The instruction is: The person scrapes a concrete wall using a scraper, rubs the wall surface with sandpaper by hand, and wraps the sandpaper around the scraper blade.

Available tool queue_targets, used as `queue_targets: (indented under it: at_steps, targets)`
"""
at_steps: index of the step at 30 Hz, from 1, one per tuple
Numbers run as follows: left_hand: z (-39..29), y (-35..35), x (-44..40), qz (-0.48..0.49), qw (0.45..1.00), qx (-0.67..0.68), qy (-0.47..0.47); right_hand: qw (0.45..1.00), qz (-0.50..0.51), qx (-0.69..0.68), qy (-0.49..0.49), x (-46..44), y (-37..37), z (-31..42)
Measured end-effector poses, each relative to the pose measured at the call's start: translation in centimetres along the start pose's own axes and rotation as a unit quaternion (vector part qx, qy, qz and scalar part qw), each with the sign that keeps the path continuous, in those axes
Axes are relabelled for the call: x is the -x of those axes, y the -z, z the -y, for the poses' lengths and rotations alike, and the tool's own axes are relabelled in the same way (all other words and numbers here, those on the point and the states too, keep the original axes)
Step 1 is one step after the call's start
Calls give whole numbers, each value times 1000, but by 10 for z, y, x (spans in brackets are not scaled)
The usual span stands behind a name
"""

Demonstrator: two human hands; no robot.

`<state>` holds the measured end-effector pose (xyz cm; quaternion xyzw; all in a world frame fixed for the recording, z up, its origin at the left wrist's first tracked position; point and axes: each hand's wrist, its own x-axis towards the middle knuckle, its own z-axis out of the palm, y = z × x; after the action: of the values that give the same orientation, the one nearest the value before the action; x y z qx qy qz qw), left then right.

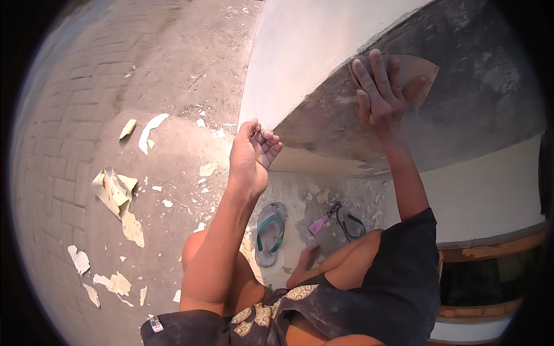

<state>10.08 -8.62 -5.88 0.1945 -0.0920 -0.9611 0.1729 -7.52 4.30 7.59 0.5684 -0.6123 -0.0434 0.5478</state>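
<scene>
One thin sheet (416,68), beneath right hand (384,109), against dark wall (467,109)

Left hand: my left hand (248,158) is bare and half open, its inner side partly in view, with nothing gripped.
Left fingers: my left fingers (270,151) curl loosely, pale dust on them; the left thumb (249,127) points up, above the palm.
Left arm: my left forearm (222,236) runs down from the hand, the left wrist (249,185) nearly straight.
Right hand: my right hand (382,109) is farther out than the left, reaching forward.
Right fingers: my right fingers (381,72) are spread and extended, dusty too.
Right arm: my right forearm (407,176) slants down and outward from the hand.
</scene>
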Motion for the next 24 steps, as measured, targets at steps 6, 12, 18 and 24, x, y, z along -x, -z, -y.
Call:
queue_targets:
  at_steps: [6,12,18,24]
  targets:
    - [2,-8,6,-4,1000,1,-12,991,14,-22,-129,-14,14,15]
    - [-7,-6,10,34,991,-68,-109,775,424,-422,205,187,15,133]
    - [-1,-8,7,22,981,-111,-158,618,618,-484,50,180,30,185]
    - [8,-18,10,-8,960,-242,-140,590,665,-458,3,203,7,175]
